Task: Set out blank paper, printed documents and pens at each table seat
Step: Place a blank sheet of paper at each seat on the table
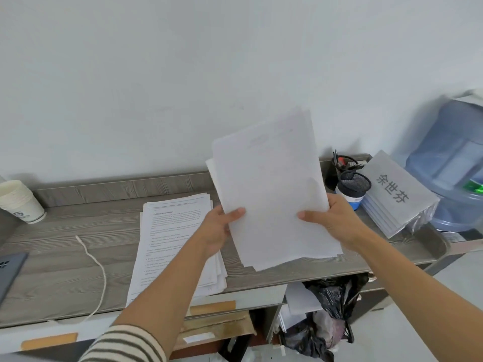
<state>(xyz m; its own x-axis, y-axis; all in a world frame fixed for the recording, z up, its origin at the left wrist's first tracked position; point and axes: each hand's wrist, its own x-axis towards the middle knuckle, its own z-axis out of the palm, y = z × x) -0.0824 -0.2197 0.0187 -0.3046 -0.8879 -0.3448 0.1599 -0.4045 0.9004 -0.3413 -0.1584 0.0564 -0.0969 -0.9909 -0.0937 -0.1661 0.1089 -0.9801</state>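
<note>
Both hands, left hand point(218, 226) and right hand point(333, 218), pinch a sheaf of blank white paper point(271, 189) just above the grey wood-grain desk point(65, 246). Right of the sheaf, a black mesh pen cup point(345, 165) holds pens, and the printed document stack point(172, 244) lies left of it.

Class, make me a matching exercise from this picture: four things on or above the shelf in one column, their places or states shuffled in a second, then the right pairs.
1. blank sheets
2. printed documents
3. paper cups
4. mesh pen holder

A. lying flat on the shelf
B. stacked at far left
C. held in both hands
D. beside the name cards, right

Pairs: 1-C, 2-A, 3-B, 4-D
</note>
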